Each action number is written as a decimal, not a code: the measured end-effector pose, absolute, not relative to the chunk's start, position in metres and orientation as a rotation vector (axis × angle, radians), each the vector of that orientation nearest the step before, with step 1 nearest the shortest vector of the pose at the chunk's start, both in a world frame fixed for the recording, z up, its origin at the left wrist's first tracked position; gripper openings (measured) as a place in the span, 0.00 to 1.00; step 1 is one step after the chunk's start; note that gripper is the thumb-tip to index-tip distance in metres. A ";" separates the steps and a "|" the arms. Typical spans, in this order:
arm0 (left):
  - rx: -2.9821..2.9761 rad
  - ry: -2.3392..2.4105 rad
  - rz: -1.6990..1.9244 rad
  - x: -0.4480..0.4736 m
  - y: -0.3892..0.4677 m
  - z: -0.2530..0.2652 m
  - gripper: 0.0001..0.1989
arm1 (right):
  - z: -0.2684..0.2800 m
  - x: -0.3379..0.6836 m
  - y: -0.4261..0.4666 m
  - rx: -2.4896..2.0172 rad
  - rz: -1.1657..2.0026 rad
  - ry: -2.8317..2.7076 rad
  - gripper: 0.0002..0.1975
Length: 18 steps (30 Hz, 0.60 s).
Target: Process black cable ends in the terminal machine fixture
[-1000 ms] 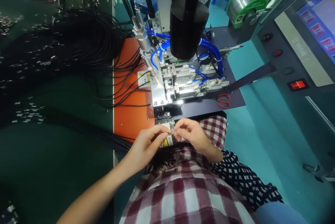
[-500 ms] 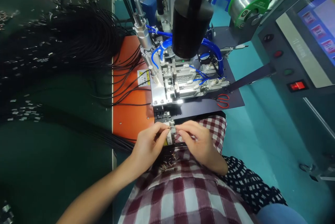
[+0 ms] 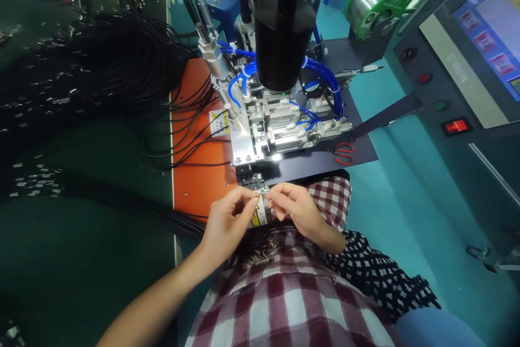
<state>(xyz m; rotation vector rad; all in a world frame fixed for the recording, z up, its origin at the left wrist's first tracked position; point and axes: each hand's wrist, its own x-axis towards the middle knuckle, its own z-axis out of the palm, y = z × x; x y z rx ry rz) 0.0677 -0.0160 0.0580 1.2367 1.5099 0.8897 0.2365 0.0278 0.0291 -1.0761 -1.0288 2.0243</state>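
Note:
My left hand point(image 3: 228, 220) is closed in a pinch, thumb against forefinger, at the front end of the machine's track. Opposite it, my right hand point(image 3: 298, 209) pinches too, its fingertips almost meeting the left ones. Between them runs a short thin wire point(image 3: 263, 194), reddish and pale; its ends are hidden by the fingers. Just beneath the hands is a yellow and white label point(image 3: 260, 218) on the track end. Small brass-coloured metal pieces point(image 3: 263, 252) lie in a dark holder at my lap.
A soldering machine point(image 3: 280, 125) with blue air hoses stands ahead on an orange plate point(image 3: 195, 190). Black cables point(image 3: 138, 60) heap on the dark table at left. Red-handled scissors point(image 3: 344, 154) lie right of the machine. Beyond are a solder spool point(image 3: 376, 3) and a control panel point(image 3: 455, 82).
My right hand has rolled and its fingers have curled in more, close to the left fingertips. A reddish wire now shows between the hands. The whole view has shifted slightly.

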 end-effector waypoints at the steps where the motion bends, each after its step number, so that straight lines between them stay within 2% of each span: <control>1: 1.240 1.508 0.893 0.068 -0.016 0.058 0.07 | 0.027 0.234 0.029 -1.043 2.061 -0.978 0.12; 4: 1.238 1.510 0.884 0.068 -0.017 0.057 0.07 | 0.025 0.232 0.028 -1.027 2.028 -0.971 0.11; 7: 1.274 1.529 0.867 0.068 -0.019 0.054 0.07 | 0.030 0.234 0.025 -1.120 1.819 -1.169 0.07; 10: 1.373 1.568 0.842 0.069 -0.020 0.053 0.07 | 0.038 0.239 0.025 -1.184 1.404 -1.550 0.04; 15: 1.481 1.612 0.778 0.071 -0.020 0.053 0.07 | 0.038 0.249 0.027 -1.040 0.622 -2.160 0.07; 18: 1.455 1.610 0.768 0.072 -0.020 0.051 0.07 | 0.032 0.254 0.026 -0.951 0.386 -2.322 0.07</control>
